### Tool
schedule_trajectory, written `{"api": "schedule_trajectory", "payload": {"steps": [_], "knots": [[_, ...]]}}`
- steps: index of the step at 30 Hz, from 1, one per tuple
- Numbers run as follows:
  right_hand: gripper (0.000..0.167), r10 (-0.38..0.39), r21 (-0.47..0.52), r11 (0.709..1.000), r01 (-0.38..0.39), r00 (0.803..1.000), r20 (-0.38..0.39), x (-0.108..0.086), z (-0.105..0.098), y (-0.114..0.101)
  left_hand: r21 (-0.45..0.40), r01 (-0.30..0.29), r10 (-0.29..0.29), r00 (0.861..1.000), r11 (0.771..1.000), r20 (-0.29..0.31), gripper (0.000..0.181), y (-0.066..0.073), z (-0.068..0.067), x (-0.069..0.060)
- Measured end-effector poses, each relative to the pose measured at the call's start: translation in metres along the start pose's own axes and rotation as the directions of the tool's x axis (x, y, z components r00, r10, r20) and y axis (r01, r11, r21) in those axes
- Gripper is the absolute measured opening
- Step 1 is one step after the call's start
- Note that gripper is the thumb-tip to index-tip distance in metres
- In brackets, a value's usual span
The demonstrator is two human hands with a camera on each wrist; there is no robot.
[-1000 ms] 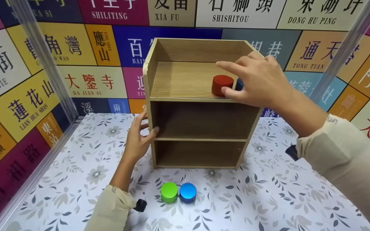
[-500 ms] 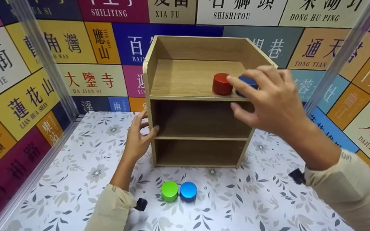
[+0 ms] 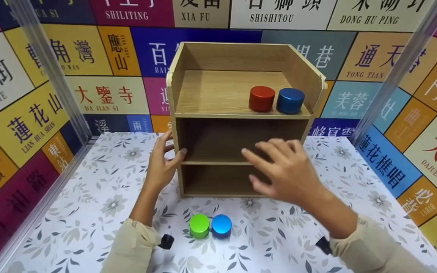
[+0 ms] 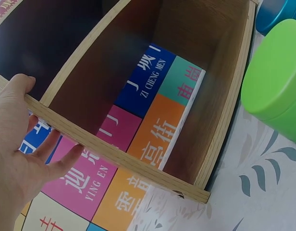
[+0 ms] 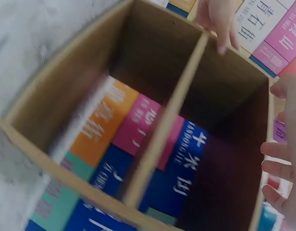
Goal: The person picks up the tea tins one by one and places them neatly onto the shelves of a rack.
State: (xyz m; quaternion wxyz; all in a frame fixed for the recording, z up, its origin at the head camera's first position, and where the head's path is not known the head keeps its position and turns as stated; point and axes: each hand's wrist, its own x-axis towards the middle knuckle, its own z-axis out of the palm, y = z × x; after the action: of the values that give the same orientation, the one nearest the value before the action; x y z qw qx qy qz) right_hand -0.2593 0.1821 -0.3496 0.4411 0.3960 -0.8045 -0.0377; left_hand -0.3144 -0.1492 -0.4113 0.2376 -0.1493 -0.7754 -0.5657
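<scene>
A small wooden shelf unit [image 3: 226, 57] with an upper deck and two compartments stands in the middle. My left hand [image 3: 161, 163] grips its left side panel, thumb on the front edge and fingers along the outside, as the left wrist view also shows. On the deck, toward the right, sit a red cylinder [image 3: 261, 99] and a dark blue cylinder [image 3: 290, 101]. In front of the compartments hovers my right hand [image 3: 288, 170], fingers loosely spread and holding nothing. A green cylinder [image 3: 199, 226] and a light blue cylinder [image 3: 221, 226] stand side by side on the table before the shelf.
The table [image 3: 112, 235] wears a white floral cover. Behind it rises a wall [image 3: 104, 94] of colourful place-name signs, with transparent corner posts [image 3: 57, 72] at either side. Both compartments have dark interiors in the head view.
My right hand has left the cylinders on the deck and come down and leftward to the front of the compartments. The dark blue cylinder is now fully uncovered. My left hand stays put.
</scene>
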Motion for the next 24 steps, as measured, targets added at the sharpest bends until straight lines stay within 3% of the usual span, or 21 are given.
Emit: {"api": "schedule_trajectory", "payload": {"steps": [10,24], "knots": [[0.058,0.014,0.081,0.997,-0.018,0.999,0.050,-0.029,0.044,-0.043,0.004,0.022,-0.022,1.000,1.000,0.001,0.064,-0.002,-0.001,-0.001],[0.058,-0.093,0.185,0.980,0.071,0.989,0.113,-0.059,0.093,-0.091,0.004,0.002,-0.002,1.000,1.000,0.000,0.063,0.001,0.001,0.000]]}}
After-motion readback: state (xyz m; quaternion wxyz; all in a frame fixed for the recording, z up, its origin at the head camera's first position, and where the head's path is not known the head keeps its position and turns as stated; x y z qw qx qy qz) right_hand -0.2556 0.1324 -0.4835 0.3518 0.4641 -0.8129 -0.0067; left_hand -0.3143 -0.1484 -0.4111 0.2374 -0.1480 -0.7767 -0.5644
